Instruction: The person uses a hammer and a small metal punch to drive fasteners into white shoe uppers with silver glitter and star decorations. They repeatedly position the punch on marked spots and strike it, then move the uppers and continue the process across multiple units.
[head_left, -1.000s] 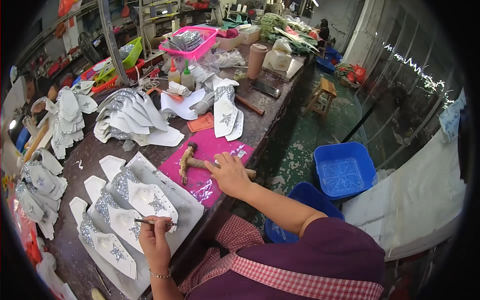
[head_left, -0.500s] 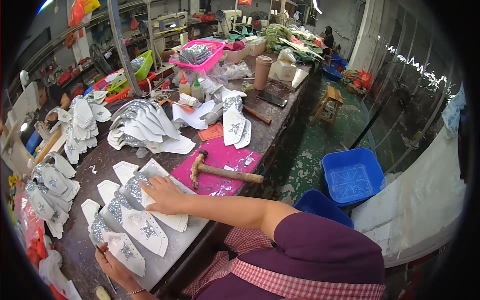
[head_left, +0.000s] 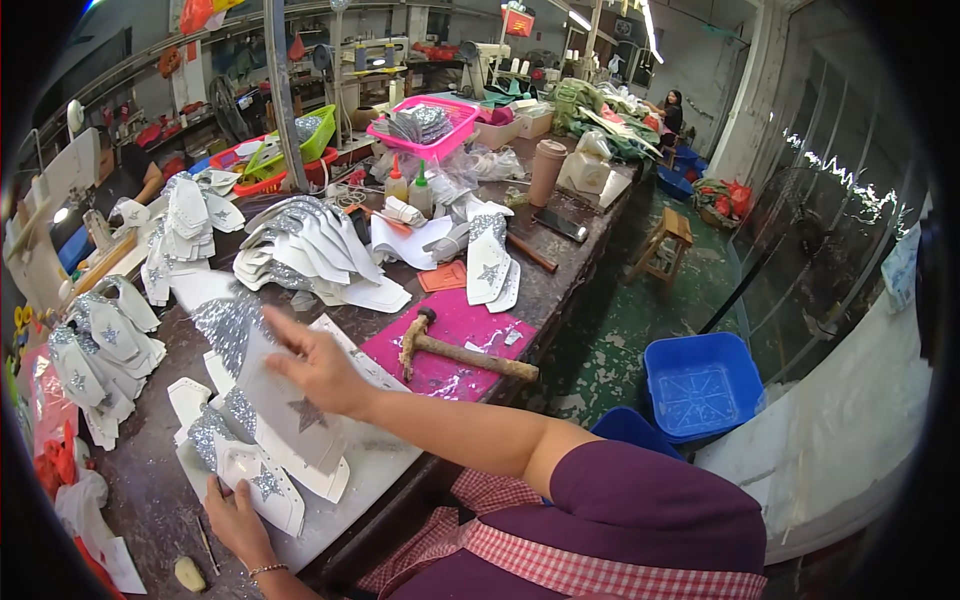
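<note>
My right hand (head_left: 325, 368) is raised above the table, fingers closed on a white shoe-upper piece (head_left: 292, 405) with a silver glitter band and a star; it is blurred by motion. My left hand (head_left: 242, 525) grips the near edge of another such star piece (head_left: 262, 482), thumb and fingertips at its rim. Partly covered by the raised piece, a further white piece (head_left: 330, 480) lies between them on the pale board (head_left: 375, 462). Beside my left hand, a thin pointed stick (head_left: 207, 543) lies on the table.
A hammer (head_left: 470, 357) rests on a pink mat (head_left: 440, 385). Stacks of white glitter pieces (head_left: 300, 245) stand at the back and left (head_left: 105, 350). Farther off are glue bottles (head_left: 396, 185), a pink basket (head_left: 430, 150) and a tumbler (head_left: 546, 172). Blue tubs (head_left: 705, 385) sit on the floor at right.
My right hand has lifted one piece off the board. My left hand has shifted a little to the right, its fingers now on the near piece, with the thin stick lying beside it.
</note>
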